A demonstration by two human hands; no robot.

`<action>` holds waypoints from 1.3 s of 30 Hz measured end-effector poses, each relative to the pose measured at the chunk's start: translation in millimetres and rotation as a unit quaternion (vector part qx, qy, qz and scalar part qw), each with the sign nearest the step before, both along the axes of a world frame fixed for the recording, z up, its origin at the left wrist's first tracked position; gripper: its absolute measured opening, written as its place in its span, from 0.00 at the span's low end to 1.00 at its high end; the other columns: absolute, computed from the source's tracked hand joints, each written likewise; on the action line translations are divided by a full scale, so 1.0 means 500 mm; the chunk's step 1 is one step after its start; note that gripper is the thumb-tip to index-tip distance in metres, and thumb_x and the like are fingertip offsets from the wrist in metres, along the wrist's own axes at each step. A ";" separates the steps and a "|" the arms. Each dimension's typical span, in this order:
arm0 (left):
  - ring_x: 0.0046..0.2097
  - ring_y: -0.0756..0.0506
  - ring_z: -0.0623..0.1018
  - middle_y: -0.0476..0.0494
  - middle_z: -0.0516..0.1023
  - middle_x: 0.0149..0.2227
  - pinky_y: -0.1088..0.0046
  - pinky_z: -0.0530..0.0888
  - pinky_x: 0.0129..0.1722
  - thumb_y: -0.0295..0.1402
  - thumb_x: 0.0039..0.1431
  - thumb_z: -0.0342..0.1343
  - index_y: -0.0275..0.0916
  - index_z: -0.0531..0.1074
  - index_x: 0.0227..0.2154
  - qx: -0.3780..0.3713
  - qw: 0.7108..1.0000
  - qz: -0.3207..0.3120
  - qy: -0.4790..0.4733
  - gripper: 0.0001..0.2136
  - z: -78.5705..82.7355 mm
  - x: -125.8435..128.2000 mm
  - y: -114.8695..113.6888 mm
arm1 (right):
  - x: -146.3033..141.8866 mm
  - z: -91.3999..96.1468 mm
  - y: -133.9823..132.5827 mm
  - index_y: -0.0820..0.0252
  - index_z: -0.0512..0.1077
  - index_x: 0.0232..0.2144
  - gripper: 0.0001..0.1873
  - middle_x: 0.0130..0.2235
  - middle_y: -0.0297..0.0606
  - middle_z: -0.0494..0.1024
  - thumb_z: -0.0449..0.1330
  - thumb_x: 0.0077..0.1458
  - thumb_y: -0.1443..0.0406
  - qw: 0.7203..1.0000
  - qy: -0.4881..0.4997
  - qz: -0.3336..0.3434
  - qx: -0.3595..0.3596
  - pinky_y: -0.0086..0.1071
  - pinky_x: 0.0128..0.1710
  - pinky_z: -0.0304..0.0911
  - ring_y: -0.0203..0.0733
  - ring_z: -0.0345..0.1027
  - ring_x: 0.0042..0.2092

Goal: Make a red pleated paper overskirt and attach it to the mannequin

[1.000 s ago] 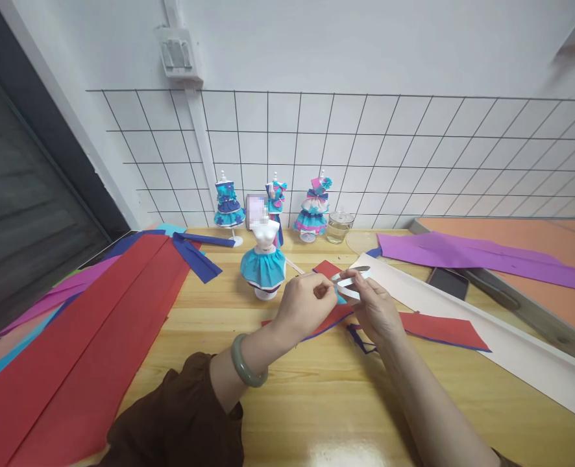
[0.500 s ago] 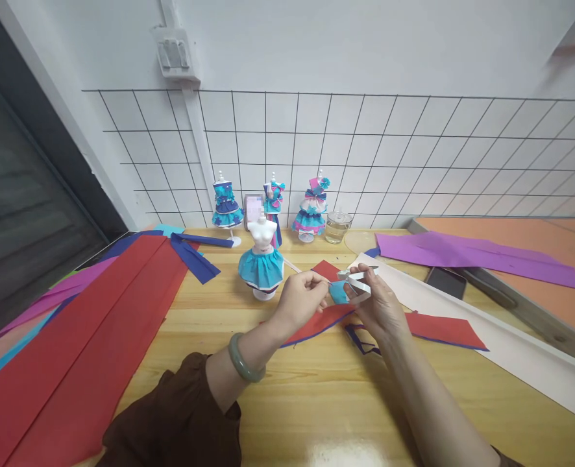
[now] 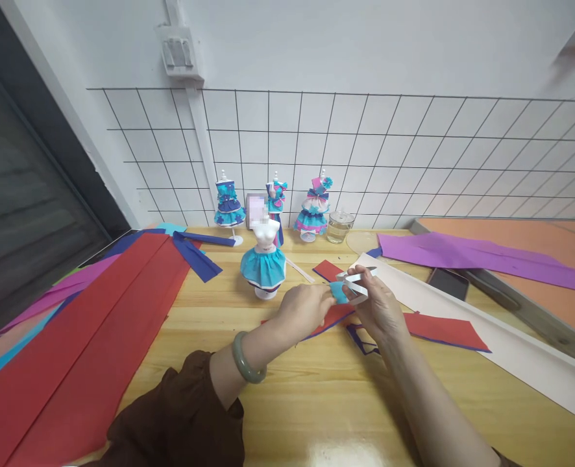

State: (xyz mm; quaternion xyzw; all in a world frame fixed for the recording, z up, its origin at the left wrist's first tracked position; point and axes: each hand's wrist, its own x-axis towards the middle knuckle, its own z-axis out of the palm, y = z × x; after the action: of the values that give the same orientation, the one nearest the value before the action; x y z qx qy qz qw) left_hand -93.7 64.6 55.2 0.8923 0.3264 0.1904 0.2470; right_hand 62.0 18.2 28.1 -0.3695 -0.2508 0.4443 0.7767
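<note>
My left hand (image 3: 307, 305) pinches the near edge of a small light-blue piece of thin sheet (image 3: 338, 292), its fingertips partly hidden behind the knuckles. On the other side, my right hand (image 3: 378, 305) is closed around a bent, looped white strip (image 3: 357, 285) and meets the blue piece with its fingers. Whether the dark-tipped part by the thumb belongs to the strip I cannot tell. Below both hands lies a red strip with a blue edge (image 3: 333, 316). Left of them stands a small white dress form (image 3: 266, 233) wearing a light-blue gathered skirt (image 3: 263, 266).
Three dressed miniature forms, such as the right one (image 3: 311, 211), stand along the tiled wall near a glass cup (image 3: 339, 227). Long red sheets (image 3: 87, 344) cover the left side. A purple sheet (image 3: 463, 251), white strip (image 3: 443, 305) and dark phone (image 3: 448, 283) lie right.
My left hand has turned over slightly, its knuckles now facing up and its fingers nearer the blue piece. The right hand has barely moved. The view has shifted a little.
</note>
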 end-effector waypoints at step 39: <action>0.33 0.48 0.76 0.46 0.79 0.29 0.74 0.70 0.34 0.26 0.54 0.51 0.39 0.74 0.28 0.069 0.979 0.034 -0.191 0.07 -0.018 0.015 0.006 | -0.024 0.004 -0.005 0.57 0.78 0.28 0.14 0.33 0.35 0.77 0.69 0.42 0.55 0.995 -0.099 -0.003 -0.015 0.33 0.35 0.66 0.37 0.70 0.33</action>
State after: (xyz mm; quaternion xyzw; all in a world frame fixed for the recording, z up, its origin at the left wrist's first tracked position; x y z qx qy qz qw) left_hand -86.3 67.3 46.0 0.8432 0.2891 0.3873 0.2356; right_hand 50.0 15.7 30.3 -0.4237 -0.3185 0.4065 0.7442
